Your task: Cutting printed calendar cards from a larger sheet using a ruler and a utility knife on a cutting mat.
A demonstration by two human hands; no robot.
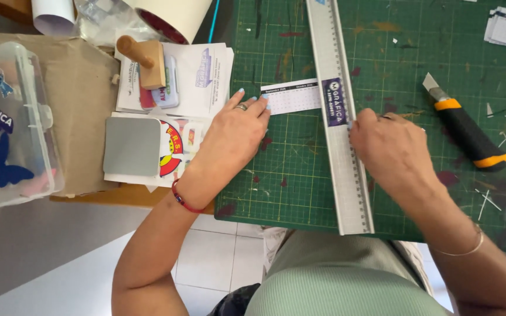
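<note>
The small printed card strip [291, 96] lies flat on the green cutting mat [288, 169], its right end tucked under the metal ruler [341, 117]; thin and light, it likely slides easily and is best pinned flat. The left hand [232, 137] presses its left edge with spread fingertips, while the right hand [390, 149] bears down on the ruler, grip clamped on nothing, with the orange utility knife [467, 131] lying apart to the right.

A wooden table [130, 196] stood over a floor of pale square tiles [218, 257], with a smooth grey surface [36, 246] lower left. Brown cardboard [83, 99] covered part of the tabletop. Soft, even daylight lay over everything, casting only faint shadows.
</note>
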